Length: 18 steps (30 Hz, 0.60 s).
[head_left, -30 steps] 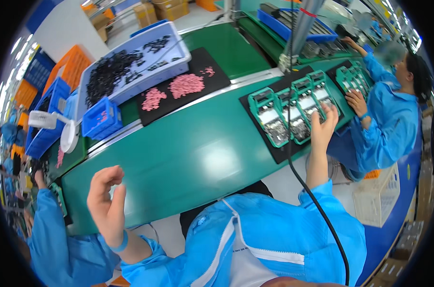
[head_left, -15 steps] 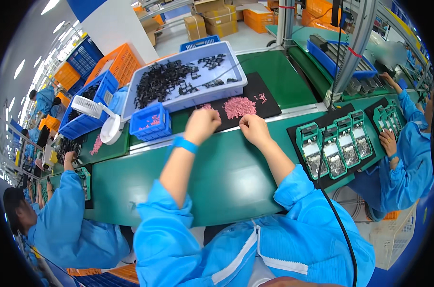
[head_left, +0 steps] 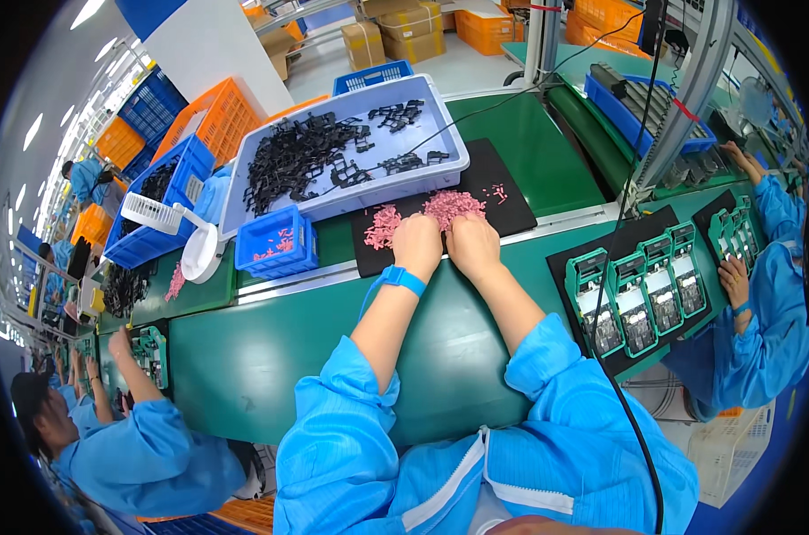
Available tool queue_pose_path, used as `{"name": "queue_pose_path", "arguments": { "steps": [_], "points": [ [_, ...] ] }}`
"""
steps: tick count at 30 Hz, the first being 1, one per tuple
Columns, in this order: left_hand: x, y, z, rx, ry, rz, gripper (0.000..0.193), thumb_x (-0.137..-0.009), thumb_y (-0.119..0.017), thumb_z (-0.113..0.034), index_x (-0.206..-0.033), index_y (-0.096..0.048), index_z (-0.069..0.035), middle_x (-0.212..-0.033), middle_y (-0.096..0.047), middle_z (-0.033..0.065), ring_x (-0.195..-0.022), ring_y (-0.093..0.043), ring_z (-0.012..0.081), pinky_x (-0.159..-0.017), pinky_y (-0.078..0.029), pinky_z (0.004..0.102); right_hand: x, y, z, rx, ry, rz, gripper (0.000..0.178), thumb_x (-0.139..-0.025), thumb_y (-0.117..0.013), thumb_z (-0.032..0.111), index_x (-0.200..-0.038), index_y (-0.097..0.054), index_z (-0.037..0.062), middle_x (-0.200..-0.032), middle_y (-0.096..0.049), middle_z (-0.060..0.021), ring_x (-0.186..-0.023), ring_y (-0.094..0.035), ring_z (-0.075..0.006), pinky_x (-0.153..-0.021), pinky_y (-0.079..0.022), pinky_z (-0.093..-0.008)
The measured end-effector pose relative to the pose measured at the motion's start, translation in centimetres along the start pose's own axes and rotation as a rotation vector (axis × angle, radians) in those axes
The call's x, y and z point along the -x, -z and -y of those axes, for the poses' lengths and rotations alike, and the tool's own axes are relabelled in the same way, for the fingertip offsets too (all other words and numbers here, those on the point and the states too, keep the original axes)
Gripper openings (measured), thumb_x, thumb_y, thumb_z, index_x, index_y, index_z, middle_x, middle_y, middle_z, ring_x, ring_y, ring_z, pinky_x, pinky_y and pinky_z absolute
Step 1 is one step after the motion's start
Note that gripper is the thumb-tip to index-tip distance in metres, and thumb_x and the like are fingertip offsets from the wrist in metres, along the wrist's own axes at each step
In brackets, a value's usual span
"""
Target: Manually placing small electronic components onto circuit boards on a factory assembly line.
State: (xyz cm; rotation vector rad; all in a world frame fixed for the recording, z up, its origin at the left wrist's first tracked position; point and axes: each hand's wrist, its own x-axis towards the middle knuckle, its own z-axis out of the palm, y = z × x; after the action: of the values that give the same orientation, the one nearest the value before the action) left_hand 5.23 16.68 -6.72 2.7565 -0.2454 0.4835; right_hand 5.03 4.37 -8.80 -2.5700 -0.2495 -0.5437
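My left hand (head_left: 418, 244), with a blue band on its wrist, and my right hand (head_left: 473, 244) are side by side, nearly touching, at the near edge of a black mat (head_left: 510, 210). Both have their fingers curled closed. Their fingertips face away, so whatever they pinch is hidden. Just beyond them lies a heap of small pink pieces (head_left: 455, 206). A smaller pink heap (head_left: 382, 227) rests left of my left hand, and a few loose pink pieces (head_left: 495, 192) are scattered to the right.
A large pale tray (head_left: 461, 166) of black plastic parts stands behind the mat. Left of it are a small blue bin (head_left: 278, 260) and a white fan (head_left: 204, 252). Green-framed units (head_left: 636, 308) lie on the right, crossed by a black cable. Co-workers sit on both sides.
My left hand has moved right, beside my right hand, uncovering the left pink heap. The co-worker's hand on the left has come down nearer the green unit.
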Motion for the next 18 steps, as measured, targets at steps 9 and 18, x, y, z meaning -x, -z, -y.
{"name": "queue_pose_path", "arguments": {
  "steps": [9, 18],
  "points": [
    [-0.5, -0.2, -0.5, -0.329, -0.193, 0.012, 0.008, -0.073, -0.062, -0.006, -0.074, -0.07, -0.004, -0.082, -0.066, 0.0142, -0.081, -0.065, 0.0292, -0.068, -0.054, 0.0398, 1.7, 4.2, 0.9, 0.038, -0.085, 0.107, 0.015, -0.076, -0.055, 0.007, -0.085, -0.062, -0.0028, -0.09, -0.064, -0.0229, -0.085, -0.064, -0.0359, -0.076, -0.052, -0.0458],
    [-0.3, 0.1, -0.6, -0.237, -0.162, 0.021, 0.01, -0.074, -0.058, -0.004, -0.071, -0.068, -0.001, -0.081, -0.065, 0.0193, -0.077, -0.065, 0.0365, -0.067, -0.055, 0.0448, 6.7, 4.2, -1.2, 0.081, -0.023, 0.136, 0.01, -0.078, -0.057, 0.008, -0.077, -0.06, -0.0015, -0.081, -0.064, -0.0217, -0.077, -0.064, -0.0384, -0.071, -0.052, -0.0472]
  ]
}}
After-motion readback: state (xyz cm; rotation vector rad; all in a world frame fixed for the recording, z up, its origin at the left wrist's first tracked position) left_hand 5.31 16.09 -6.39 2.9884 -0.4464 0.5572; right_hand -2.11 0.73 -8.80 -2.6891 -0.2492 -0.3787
